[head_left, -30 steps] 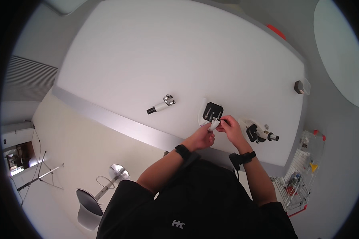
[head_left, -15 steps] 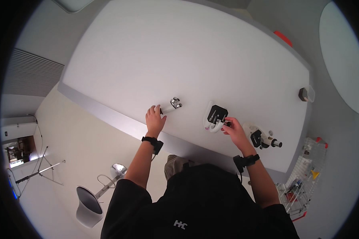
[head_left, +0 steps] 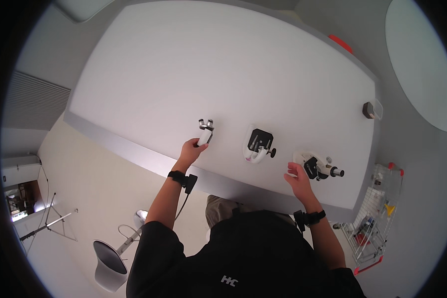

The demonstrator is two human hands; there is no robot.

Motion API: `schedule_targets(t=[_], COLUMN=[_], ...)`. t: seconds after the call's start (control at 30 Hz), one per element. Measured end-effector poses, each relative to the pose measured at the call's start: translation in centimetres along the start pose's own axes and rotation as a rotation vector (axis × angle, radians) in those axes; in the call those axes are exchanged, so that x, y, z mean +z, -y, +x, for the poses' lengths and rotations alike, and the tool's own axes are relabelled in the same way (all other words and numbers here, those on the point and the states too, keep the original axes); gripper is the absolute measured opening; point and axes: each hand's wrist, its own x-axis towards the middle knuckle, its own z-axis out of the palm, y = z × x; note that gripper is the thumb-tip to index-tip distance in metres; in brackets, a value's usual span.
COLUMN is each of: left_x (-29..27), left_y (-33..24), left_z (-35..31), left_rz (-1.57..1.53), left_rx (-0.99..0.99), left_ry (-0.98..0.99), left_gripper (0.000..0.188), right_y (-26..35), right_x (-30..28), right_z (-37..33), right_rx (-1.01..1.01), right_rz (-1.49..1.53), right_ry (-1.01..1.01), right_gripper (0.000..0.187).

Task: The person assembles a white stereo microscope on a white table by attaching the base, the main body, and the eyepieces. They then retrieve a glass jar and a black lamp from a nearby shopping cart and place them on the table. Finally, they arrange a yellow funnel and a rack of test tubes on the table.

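My left hand (head_left: 191, 151) is closed around the lower end of a white microscope tube (head_left: 204, 137); silvery lens barrels on a revolving nosepiece stick out at its far end. A microscope stand (head_left: 260, 141) with a white base, black stage and black side knob is at the middle front of the table, without a tube on it. My right hand (head_left: 300, 181) holds nothing, its fingers apart and slightly curled. It hovers between that stand and a second microscope (head_left: 317, 168), which has a cream body, a black stage and an eyepiece pointing right.
The white table (head_left: 193, 64) has a grey rim. A small dark object with a clear part (head_left: 370, 110) lies near its right edge. A wire cart (head_left: 370, 228) with red corners stands at the right, and a grey stool (head_left: 110, 263) on the floor at the lower left.
My right hand has let go of the stand's knob and drawn back to the right. The tube in my left hand has turned to point more away from me. The view has shifted slightly.
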Motion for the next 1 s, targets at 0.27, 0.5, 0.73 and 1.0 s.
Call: schedule_targets(t=[0.27,0.5,0.73,1.0], left_x=[1.9,5.5,10.2,16.8], left_y=[-10.7,-19.1,-23.4,-25.9], left_z=[-9.3,-19.1,-27.2,-33.1], left_rz=[-1.174,-1.329,-1.143,-1.042], left_rx=[-0.106,0.045,0.294,0.382], left_ry=[0.294,0.463,0.497,0.443], left_gripper=[0.047,0.057,0.063,0.058], right_y=[-2.2,-1.0,-1.1,6.0], right_x=[0.3,-0.4,-4.8,-11.8], right_z=[-2.7,-5.5,-9.7,-16.9], right_rx=[-0.020,-0.214,-0.289,-0.771], right_rz=[0.037,-0.067,0.006,0.050], right_ry=[0.101,0.226,0.258,-0.073], right_gripper=[0.044,0.040,0.028,0.016])
